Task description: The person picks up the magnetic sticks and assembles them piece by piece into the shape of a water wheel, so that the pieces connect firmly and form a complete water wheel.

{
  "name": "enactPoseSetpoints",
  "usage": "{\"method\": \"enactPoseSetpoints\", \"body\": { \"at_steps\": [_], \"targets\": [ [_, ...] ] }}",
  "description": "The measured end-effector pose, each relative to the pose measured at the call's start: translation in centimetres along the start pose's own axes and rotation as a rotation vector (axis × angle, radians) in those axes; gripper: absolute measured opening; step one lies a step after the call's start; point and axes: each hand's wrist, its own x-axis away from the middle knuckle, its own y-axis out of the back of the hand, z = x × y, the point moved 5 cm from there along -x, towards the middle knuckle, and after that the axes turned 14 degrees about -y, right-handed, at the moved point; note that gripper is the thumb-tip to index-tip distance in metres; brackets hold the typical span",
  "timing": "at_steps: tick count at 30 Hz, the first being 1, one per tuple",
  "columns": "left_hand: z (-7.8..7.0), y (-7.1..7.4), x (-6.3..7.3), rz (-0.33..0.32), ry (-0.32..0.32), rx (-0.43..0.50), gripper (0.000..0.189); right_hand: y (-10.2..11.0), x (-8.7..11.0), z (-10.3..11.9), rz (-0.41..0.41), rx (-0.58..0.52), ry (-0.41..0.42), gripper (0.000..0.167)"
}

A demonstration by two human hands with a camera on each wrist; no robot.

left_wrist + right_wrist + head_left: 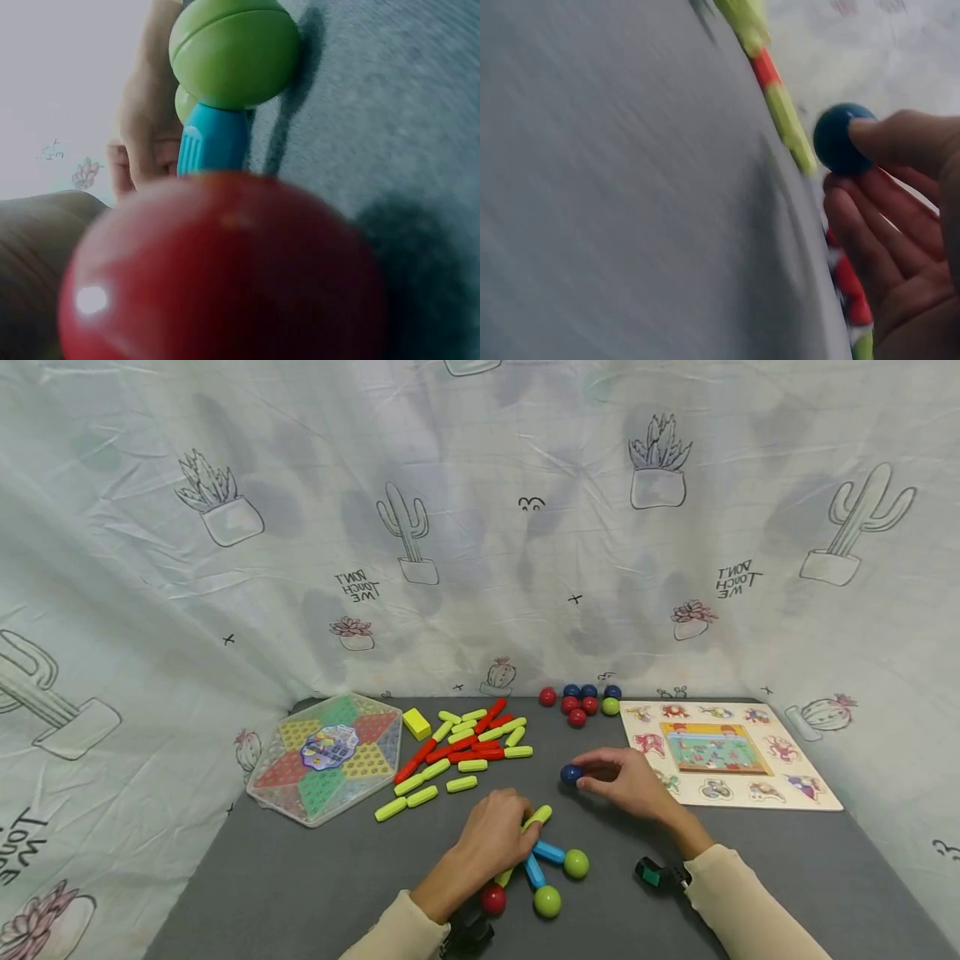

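My left hand (489, 833) covers the spot where the joined rods meet, so I cannot make out how they connect there, and my fingertips are tucked out of sight; what shows is my fingers curled round a yellow-green plastic rod (538, 815), one end of it poking out beyond them. From beneath the hand run two light-blue plastic rods (550, 852), each ending in a glossy green ball (576, 863), while a glossy red ball (493, 899) sits nearest my wrist; in the left wrist view that red ball is cut off by the lower edge and hides much of the rest. My right hand (628, 783) pinches a dark-blue round ball (571, 774), the thumb masking part of it in the right wrist view, where the coloured pieces behind are blurred. I hold it just above the dark grey table (300, 893), near the rods but apart from them. My left forearm reaches forward from the bottom edge, back of the hand upward; my right one slants in from the lower right, fingers pointing left. Both cream sleeves (742, 893) are cut off by the bottom edge.
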Motion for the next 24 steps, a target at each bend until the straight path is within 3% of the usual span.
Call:
{"method": "enactPoseSetpoints", "body": {
  "at_steps": [3,6,10,17,24],
  "targets": [
    [0.2,0.0,0.2,-0.003,-0.01,0.0,0.015,-1.8,0.6,0.7,0.139,-0.013,0.02,0.027],
    [0.2,0.2,0.5,-0.004,-0.024,0.011,0.017,-2.9,1.0,1.1,0.216,-0.011,0.027,0.026],
    [0.2,0.6,1.2,0.019,-0.02,0.029,0.02,-3.4,1.4,1.1,0.227,-0.026,0.024,0.024],
    [0.2,1.4,3.2,0.043,0.056,0.043,0.035,-3.1,2.5,0.9,0.253,-0.004,0.045,0.022],
    [0.0,1.6,3.4,0.029,0.026,0.031,0.034,-1.2,1.8,-0.1,0.263,-0.016,0.022,0.02]
  ]
}}
